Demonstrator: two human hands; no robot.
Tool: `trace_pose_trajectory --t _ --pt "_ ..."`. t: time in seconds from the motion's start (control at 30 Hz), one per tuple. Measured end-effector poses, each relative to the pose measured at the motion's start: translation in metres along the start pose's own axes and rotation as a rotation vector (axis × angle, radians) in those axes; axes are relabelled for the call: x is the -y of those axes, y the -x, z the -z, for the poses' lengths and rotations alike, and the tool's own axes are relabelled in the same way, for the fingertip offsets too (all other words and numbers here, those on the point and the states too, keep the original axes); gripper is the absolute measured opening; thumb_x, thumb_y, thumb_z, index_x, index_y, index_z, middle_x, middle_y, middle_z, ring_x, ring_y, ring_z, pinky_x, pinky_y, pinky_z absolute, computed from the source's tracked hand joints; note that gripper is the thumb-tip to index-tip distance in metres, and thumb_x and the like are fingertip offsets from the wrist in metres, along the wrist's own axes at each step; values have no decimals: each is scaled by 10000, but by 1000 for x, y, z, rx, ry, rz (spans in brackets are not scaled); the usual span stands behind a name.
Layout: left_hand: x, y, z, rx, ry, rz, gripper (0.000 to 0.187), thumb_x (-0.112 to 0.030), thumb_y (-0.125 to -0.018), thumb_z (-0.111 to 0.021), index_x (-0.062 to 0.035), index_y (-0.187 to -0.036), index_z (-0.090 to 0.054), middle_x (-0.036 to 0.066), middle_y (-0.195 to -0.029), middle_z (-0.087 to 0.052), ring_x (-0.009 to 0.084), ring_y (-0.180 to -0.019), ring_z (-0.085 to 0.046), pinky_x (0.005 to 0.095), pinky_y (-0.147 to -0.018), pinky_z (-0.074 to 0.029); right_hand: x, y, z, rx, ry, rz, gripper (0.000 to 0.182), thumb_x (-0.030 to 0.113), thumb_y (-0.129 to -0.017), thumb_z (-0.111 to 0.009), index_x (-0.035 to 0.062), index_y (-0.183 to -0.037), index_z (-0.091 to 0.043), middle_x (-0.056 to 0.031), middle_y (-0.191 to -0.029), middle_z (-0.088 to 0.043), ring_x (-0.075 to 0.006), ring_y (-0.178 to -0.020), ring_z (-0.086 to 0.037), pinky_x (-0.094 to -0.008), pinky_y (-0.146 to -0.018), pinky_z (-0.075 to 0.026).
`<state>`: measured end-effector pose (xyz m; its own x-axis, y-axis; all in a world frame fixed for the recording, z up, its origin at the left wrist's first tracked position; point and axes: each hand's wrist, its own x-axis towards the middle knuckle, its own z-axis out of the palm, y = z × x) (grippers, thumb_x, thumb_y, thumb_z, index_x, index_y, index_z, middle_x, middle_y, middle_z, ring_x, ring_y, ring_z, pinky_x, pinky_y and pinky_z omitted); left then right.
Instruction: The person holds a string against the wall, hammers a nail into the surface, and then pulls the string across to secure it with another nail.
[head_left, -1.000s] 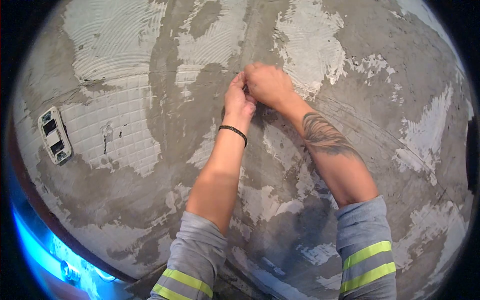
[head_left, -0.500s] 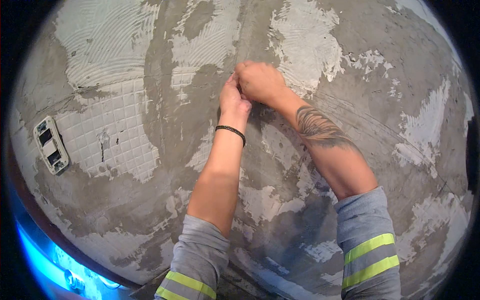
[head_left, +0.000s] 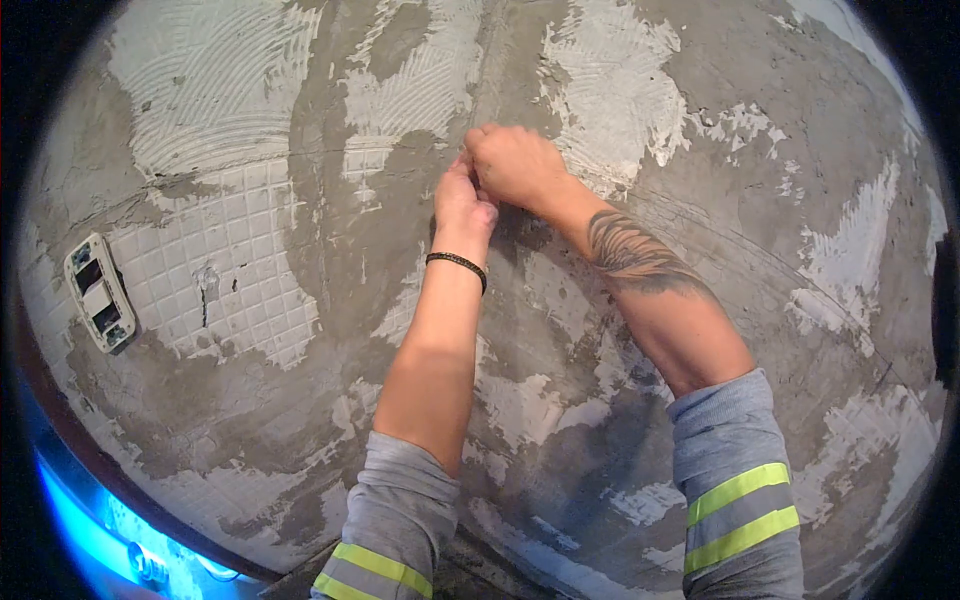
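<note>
Both of my hands meet close to a rough wall of grey plaster with patches of whitish adhesive. My left hand, below a dark braided bracelet, has its fingers closed, the tips tucked against the other hand. Over those fingertips lies my right hand, curled into a fist with its back toward me. Whatever lies between the fingers is hidden or too small to make out. Grey sleeves with yellow reflective bands are pushed up to both elbows.
A white switch or socket frame sits on the wall at the left. Beside it is a patch with a grid imprint. Combed adhesive covers the upper left. Blue light shines through an opening at lower left, past a dark edge.
My hands have shifted very slightly to the left and stay pressed together. The wall and its fittings look the same.
</note>
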<state>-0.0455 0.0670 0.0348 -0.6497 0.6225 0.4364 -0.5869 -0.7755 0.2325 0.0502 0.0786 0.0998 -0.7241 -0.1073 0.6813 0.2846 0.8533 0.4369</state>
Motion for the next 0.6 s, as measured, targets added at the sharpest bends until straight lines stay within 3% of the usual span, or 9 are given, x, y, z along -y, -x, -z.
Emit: trace_pose_trajectory --t 0.6 --pt "-3 -22 16 -15 -49 69 170 -161 -970 -525 -30 -989 -632 54 -949 -662 129 -795 -640 272 -599 -523 -5 -7 -3 -2 3 44 179 173 -809 -591 27 -907 -618 -201 -959 -670 -427 -853 -649 -512 -727 -526"
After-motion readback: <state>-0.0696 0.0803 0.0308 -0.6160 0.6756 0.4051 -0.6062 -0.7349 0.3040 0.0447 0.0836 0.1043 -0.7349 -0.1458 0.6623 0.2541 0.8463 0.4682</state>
